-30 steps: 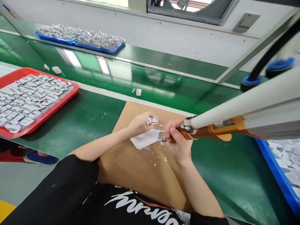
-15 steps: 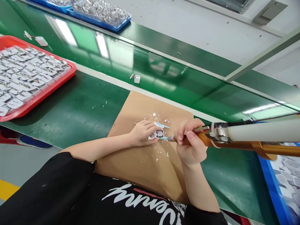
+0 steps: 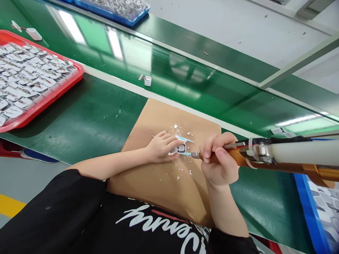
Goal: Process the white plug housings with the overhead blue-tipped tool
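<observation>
My left hand (image 3: 161, 146) is closed on a small white plastic part (image 3: 180, 149) and presses it onto a brown cardboard sheet (image 3: 148, 183). My right hand (image 3: 219, 158) is wrapped round an orange-handled glue dispenser (image 3: 267, 155). Its thin blue tip (image 3: 185, 153) touches the part. A white tube runs from the tool off to the right. White flecks lie scattered on the cardboard around the part.
A red tray (image 3: 53, 93) full of small white parts sits at the left on the green bench (image 3: 87, 123). A blue tray (image 3: 308, 204) of parts is at the right edge, another blue tray (image 3: 111, 14) at the back. A lone white part (image 3: 147, 80) stands on the conveyor belt.
My left hand lowered the part from mid-air onto the cardboard and the tool tip followed it down. The white pad under the hands is gone from sight. The view tilted downward.
</observation>
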Demonstrator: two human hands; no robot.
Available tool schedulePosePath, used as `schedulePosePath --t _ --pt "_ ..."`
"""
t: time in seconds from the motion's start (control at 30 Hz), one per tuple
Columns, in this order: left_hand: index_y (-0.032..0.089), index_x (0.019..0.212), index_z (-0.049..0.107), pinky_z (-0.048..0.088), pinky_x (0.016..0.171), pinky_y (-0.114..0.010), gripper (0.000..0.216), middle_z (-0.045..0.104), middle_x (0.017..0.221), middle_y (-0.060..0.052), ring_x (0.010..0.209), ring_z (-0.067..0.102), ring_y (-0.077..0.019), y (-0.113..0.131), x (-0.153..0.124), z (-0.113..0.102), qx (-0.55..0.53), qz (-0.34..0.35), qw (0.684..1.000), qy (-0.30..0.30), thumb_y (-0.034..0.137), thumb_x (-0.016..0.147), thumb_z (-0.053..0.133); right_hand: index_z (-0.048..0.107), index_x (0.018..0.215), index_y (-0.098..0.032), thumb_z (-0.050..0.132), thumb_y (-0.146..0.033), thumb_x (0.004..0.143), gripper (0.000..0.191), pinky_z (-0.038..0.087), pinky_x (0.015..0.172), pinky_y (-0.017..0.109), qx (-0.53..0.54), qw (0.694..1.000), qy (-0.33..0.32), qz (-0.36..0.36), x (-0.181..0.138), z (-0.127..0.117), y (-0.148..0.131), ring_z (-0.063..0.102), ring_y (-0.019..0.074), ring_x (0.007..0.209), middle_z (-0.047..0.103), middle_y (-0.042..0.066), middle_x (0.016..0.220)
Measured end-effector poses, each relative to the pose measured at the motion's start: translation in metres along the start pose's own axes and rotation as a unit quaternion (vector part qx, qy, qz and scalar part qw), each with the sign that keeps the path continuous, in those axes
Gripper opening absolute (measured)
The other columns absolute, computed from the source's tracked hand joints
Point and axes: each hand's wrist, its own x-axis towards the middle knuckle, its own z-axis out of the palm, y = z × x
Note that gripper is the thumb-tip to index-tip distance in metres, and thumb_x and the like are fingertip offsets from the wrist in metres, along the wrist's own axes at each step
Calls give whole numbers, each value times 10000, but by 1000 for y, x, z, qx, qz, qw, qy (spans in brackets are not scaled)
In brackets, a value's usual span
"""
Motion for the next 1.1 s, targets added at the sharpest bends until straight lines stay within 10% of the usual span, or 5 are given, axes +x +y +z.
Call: schedulePosePath --t 1.1 --pt "200 1048 530 350 660 -286 298 705 819 29 663 636 -121 8 2 -5 -51 -42 998 13 323 796 630 434 623 -183 606 -227 800 251 232 366 225 -12 1000 23 -5 0 2 0 324 38 354 455 -52 504"
